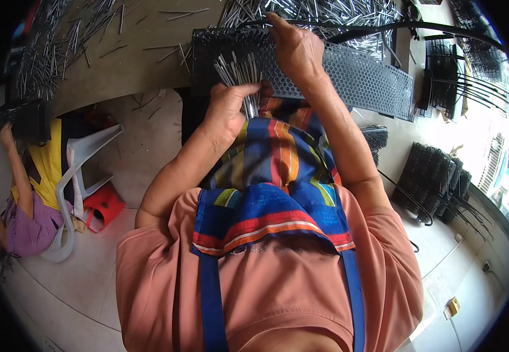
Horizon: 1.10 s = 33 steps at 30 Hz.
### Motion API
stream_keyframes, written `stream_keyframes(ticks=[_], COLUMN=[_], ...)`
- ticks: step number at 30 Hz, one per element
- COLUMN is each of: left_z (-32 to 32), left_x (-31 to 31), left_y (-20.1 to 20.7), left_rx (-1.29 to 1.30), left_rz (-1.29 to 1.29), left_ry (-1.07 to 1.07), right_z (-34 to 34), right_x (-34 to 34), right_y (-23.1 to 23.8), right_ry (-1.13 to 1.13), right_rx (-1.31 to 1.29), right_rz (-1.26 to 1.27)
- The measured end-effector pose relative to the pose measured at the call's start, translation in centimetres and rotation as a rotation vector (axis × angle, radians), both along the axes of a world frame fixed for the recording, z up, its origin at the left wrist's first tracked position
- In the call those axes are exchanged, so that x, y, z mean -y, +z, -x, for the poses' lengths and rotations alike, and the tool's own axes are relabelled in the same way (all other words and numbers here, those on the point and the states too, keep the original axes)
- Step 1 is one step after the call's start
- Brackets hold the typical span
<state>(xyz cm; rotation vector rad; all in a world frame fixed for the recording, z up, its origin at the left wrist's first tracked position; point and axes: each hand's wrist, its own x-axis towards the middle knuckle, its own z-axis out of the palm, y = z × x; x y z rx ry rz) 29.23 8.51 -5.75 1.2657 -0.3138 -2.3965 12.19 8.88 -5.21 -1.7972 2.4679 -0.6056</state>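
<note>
My left hand [226, 108] is wrapped round a bundle of thin silvery metal rods [238, 71], whose ends fan out above the thumb. The bundle stands over the left part of a long grey perforated plate [360, 73], which lies across in front of me above my lap. At the plate's far edge, my right hand [299, 54] is closed, with its fingertips beside a dark bar [254, 23]. What those fingers pinch, if anything, is hidden. Dense rows of small dark ends [225, 38] show along the plate's far left part.
Loose rods [336, 14] are heaped on the table [131, 64] beyond the plate, with more at the left. Black racks with long thin handles [433, 179] stand on the floor at right. At left a co-worker [34, 226] sits on a grey plastic chair [66, 193] near a red container [106, 205].
</note>
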Motion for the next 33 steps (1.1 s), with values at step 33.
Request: stream_keyframes(ticks=[33], left_z=[-0.1], left_x=[-1.1], left_y=[1.0], left_rx=[0.045], left_rz=[0.159], left_ry=[-0.130], right_z=[1.5], right_x=[-2.5], right_y=[-1.6], right_ry=[0.015], right_rx=[0.707], right_rz=[0.688])
